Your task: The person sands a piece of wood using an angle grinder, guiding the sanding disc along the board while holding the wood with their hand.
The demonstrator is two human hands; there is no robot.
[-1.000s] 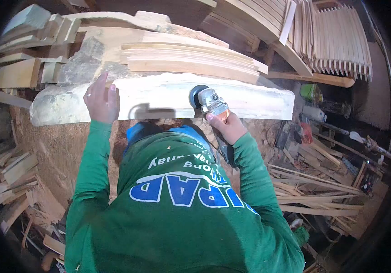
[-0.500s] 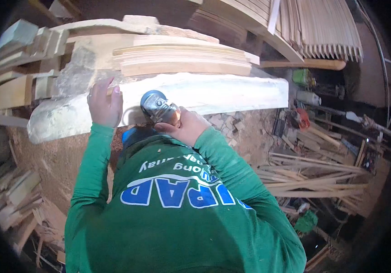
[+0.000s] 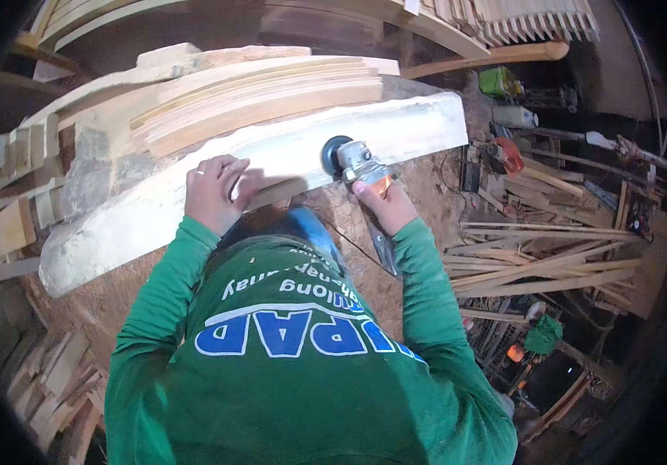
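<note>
In my right hand (image 3: pixel 392 208) is an angle grinder (image 3: pixel 361 160) with a dark round disc, its fingers wrapped round the body. The disc sits over the near side of a long, pale, brightly lit wooden slab (image 3: pixel 155 205); whether it touches is unclear. My left hand (image 3: pixel 217 190) is on the slab to the left of the grinder, fingers curled. A brownish strip (image 3: pixel 283 188) extends from beside its fingers towards the grinder; I cannot tell whether it is wood or shadow, nor what the fingers grip.
Behind the slab lies a stack of thin boards (image 3: pixel 264 101). Wood blocks (image 3: pixel 12 225) are piled at the left. On the right are long loose sticks (image 3: pixel 543 260), a red-orange power tool (image 3: pixel 508 155), a green container (image 3: pixel 496 81) and a white jug (image 3: pixel 514 116).
The grinder and my right hand have moved right along the slab. My left hand has also shifted right, and the camera view has turned, tilting the slab.
</note>
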